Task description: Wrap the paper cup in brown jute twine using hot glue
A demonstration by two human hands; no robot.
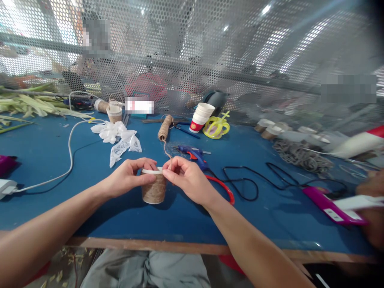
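Note:
A paper cup point(154, 190) wrapped in brown twine stands upright between my hands, with its white rim showing on top. My left hand point(131, 174) grips the cup at the rim, thumb outside and fingers over the edge. My right hand point(184, 176) pinches the twine point(167, 150) against the right side of the rim. That strand runs back to a twine roll point(165, 128) lying on the table. Just behind my right hand lies a blue glue gun point(193, 152) with an orange trigger.
Crumpled white plastic point(118, 136) lies left of the twine roll. Stacked paper cups point(201, 117) and a yellow crown-shaped piece point(216, 127) stand at the back. A purple power strip point(333, 206), black cable point(258, 182) and grey cord pile point(300, 156) are at right, near another person's hand point(373, 188).

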